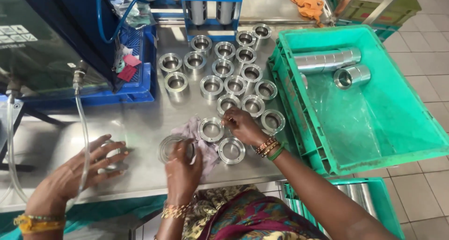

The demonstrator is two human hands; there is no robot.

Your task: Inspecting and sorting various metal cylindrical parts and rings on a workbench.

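Note:
My left hand (183,170) grips a shiny flanged metal ring (164,146) at the table's front, with a pale pink cloth (202,152) bunched under and beside it. My right hand (242,127) pinches the rim of a second metal ring (211,129) lying on the cloth. A third ring (231,150) lies just below my right wrist. Several more matching rings (223,68) stand in rows farther back on the steel table (135,123).
Another person's hand (70,174) at the left holds a ring (112,155) beside a clear hose (83,127). A green crate (397,127) on the right holds stacked rings (327,60). A blue machine (61,29) and a blue tray (140,81) stand at the back left.

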